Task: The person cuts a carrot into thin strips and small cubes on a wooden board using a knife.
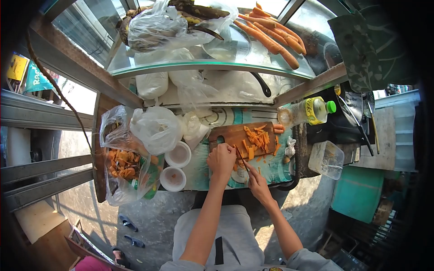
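On the green patterned table top lies a brown wooden cutting board (220, 132) with a hole near its left end. Cut carrot sticks (258, 137) are heaped on its right part. My right hand (258, 183) is closed round the handle of a knife (242, 159), whose blade points up and left over the board's lower edge. Beside the blade, my left hand (222, 158) rests on the lower left of the board with its fingers curled together. What lies under those fingers is mostly hidden; a bit of orange shows near them.
Two white tubs (173, 179) and a clear bag of carrot pieces (123, 165) stand left. A green-capped bottle (316, 110) lies behind right, near an empty clear container (326, 159). Whole carrots (271, 38) lie on the glass shelf (212, 67) above. A person's foot (120, 256) shows lower left.
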Demonstrator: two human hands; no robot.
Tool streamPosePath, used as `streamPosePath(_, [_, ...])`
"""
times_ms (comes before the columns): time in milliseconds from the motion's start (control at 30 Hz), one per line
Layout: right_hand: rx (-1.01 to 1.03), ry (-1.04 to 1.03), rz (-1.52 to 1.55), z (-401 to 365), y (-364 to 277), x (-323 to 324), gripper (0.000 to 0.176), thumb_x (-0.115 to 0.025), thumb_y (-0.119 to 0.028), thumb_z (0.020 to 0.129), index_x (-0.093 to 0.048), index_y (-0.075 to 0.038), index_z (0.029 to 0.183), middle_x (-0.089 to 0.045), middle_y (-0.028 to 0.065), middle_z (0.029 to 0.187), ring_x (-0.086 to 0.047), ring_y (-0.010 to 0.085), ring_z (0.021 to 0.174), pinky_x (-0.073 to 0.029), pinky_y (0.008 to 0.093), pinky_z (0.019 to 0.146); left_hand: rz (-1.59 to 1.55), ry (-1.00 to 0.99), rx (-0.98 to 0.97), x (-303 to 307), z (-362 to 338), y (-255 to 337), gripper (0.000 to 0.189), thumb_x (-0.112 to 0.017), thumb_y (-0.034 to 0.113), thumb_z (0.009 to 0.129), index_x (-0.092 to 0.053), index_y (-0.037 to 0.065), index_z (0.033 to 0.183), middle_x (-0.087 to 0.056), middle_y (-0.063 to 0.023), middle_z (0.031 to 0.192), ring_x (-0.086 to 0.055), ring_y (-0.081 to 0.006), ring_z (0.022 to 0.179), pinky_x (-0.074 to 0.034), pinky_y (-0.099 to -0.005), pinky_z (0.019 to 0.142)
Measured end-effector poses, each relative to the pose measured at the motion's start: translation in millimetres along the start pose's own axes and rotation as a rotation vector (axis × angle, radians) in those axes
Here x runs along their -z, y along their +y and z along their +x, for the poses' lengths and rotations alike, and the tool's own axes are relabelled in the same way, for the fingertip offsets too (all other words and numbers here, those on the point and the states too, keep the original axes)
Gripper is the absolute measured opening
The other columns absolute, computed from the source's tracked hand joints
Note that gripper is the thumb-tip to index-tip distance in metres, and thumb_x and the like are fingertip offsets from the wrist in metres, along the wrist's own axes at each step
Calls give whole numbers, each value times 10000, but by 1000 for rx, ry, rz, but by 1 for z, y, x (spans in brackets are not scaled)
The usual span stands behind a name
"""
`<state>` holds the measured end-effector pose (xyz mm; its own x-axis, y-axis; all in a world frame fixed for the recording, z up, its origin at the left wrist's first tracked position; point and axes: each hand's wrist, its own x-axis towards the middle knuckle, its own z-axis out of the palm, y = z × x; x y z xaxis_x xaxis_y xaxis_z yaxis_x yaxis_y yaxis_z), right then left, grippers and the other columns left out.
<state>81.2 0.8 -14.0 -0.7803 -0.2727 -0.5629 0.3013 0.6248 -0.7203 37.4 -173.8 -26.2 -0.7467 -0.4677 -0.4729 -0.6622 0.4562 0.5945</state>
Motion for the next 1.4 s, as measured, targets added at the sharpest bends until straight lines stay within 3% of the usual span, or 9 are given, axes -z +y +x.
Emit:
streamPosePath(67, [112, 35, -97, 1, 0, 0, 435, -397, -182, 1021, -426, -258, 1448, -664, 215, 944, -602, 346, 629, -478, 387, 679, 4, -3, 7, 2, -1, 1, 172, -667, 290, 806, -744, 137, 812, -729, -49, 803, -699, -303, 807, -545, -427, 722])
streamPosePath(200, [-21, -17, -177, 2, -20, 3, 448, -399, -179, 1018, -400, -275, 1455, -638, 218, 1126, -618, 428, 755, -487, 420, 703, -20, 1, -13, -1, -1, -1, 151, -676, 267, 816, -730, 126, 807, -717, -114, 815, -695, -340, 802, -548, -450, 706])
streamPosePath(267, [135, 69, -195, 6, -11, -2, 444, -405, -179, 1017, -421, -264, 1452, -546, 139, 647, -504, 230, 527, -432, 340, 580, -48, -17, 8, 0, -1, -1, 153, -671, 264, 819, -726, 122, 809, -720, -100, 818, -695, -333, 802, -548, -443, 713])
streamPosePath(500, [113, 112, -382, 11, 4, -14, 454, -394, -201, 1028, -370, -294, 1471, -614, 170, 730, -571, 334, 541, -461, 410, 591, -58, -20, 12, 2, -1, -1, 198, -679, 297, 804, -736, 107, 817, -725, -53, 787, -699, -291, 790, -539, -414, 695])
streamPosePath(600, [76, -14, 120, 16, 14, -14, 450, -390, -234, 1040, -353, -248, 1489, -471, 54, 589, -439, 171, 424, -413, 354, 481, -82, -31, 24, 1, 0, -1, 207, -686, 306, 802, -735, 106, 816, -724, -51, 780, -698, -287, 785, -534, -414, 689])
streamPosePath(667, [-216, -112, 536, 6, -13, -4, 445, -384, -263, 1050, -365, -193, 1489, -335, -33, 593, -330, 57, 461, -348, 271, 449, -68, -30, 15, 1, 1, -2, 216, -689, 315, 800, -734, 104, 814, -721, -48, 773, -697, -284, 776, -531, -411, 688])
streamPosePath(800, [-189, -66, 548, 3, -10, -8, 427, -381, -262, 1053, -409, -169, 1468, -313, -48, 614, -320, 47, 507, -327, 220, 484, -96, -26, -14, 5, -2, -1, 215, -681, 313, 800, -735, 105, 813, -720, -48, 769, -695, -283, 766, -531, -412, 690])
streamPosePath(867, [46, -19, 405, 8, 9, -15, 425, -372, -237, 1052, -390, -185, 1474, -284, -67, 575, -253, 35, 424, -236, 197, 358, -86, -35, -3, 9, -4, 3, 176, -674, 282, 821, -728, 116, 799, -722, -65, 791, -694, -306, 786, -543, -423, 709])
streamPosePath(1400, [-2, 59, 123, 0, -12, -10, 408, -404, -178, 1037, -463, -179, 1441, -314, -28, 619, -316, 67, 552, -330, 230, 523, -69, -25, -15, 1, -1, -3, 203, -661, 296, 803, -736, 107, 811, -719, -47, 763, -698, -277, 765, -537, -402, 680])
